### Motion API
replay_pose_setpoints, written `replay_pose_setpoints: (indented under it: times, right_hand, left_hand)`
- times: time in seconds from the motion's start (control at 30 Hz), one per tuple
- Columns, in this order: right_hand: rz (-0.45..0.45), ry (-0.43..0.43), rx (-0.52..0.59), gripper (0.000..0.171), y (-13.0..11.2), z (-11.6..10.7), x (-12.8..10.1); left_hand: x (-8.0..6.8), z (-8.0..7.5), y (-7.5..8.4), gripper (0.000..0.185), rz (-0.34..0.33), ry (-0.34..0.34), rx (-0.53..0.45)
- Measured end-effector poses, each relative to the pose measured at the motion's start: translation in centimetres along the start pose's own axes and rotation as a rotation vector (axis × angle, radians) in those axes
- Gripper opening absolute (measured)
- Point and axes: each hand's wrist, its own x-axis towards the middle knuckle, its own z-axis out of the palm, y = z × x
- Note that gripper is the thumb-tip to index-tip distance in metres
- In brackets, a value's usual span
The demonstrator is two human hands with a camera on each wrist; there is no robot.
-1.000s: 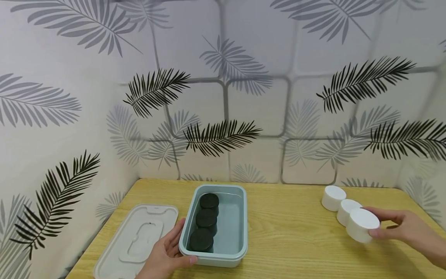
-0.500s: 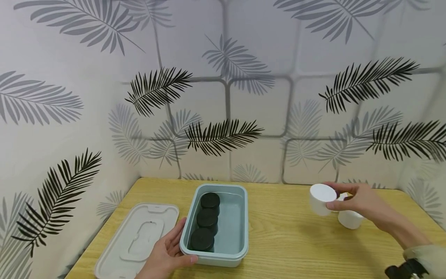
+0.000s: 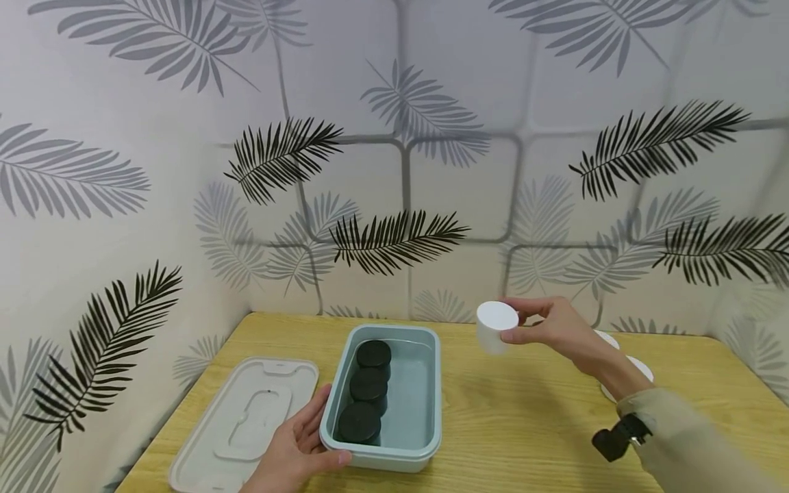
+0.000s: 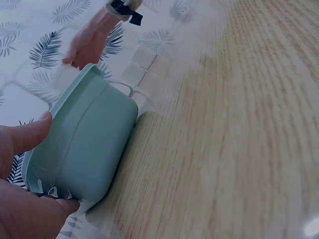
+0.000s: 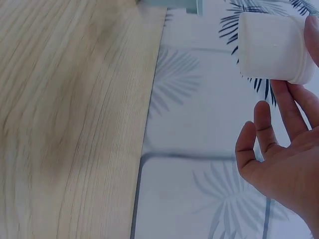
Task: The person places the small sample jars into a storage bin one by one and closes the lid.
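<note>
- Above the counter (image 3: pixel 530 424), at about 2 o'clock from the tub (image 3: pixel 383 400), our right hand (image 3: pixel 550 324) holds a white jar (image 3: pixel 495 327) in the air, fingertips and thumb pinched on its sides; the grip is narrow and closed on the jar.
- From the right wrist view the jar (image 5: pixel 271 47) sits at the fingertips of the right hand (image 5: pixel 284 164), the palm behind it open and away from it.
- At the tub's 7 o'clock corner our left hand (image 3: pixel 297 448) rests on the rim, thumb along the near edge and fingers up the left wall; the grip is a loose hold on the tub.
- From the left wrist view the thumb and fingers of the left hand (image 4: pixel 20 184) touch the tub (image 4: pixel 82 149) at its end wall.
- Three black jars (image 3: pixel 368 390) stand in a row along the tub's left side, running from 12 to 6 o'clock; the right half of the tub is bare.
- A pale lid (image 3: pixel 243 424) lies flat on the counter at the tub's 9 o'clock, just beside it.
- Two more white jars (image 3: pixel 635 370) stand on the counter at 3 o'clock from the tub, well apart from it and partly hidden behind our right forearm.
</note>
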Motion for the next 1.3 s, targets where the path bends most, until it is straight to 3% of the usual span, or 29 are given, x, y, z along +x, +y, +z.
replay_pose_setpoints:
  times: [0.27, 0.63, 1.3]
  right_hand:
    - [-0.010, -0.035, 0.029, 0.056, -0.6, 3.4, 2.7]
    - [0.004, -0.037, 0.072, 0.053, -1.0, 7.3, 4.7]
    - [0.054, -0.043, 0.084, 0.052, -0.2, 11.0, 5.7]
  left_hand:
    - [0.0, -0.1, 0.0, 0.105, 0.013, 0.005, 0.011]
    - [0.0, 0.0, 0.0, 0.106, 0.023, -0.007, 0.001]
    - [0.2, -0.2, -0.2, 0.106, 0.004, 0.006, 0.040]
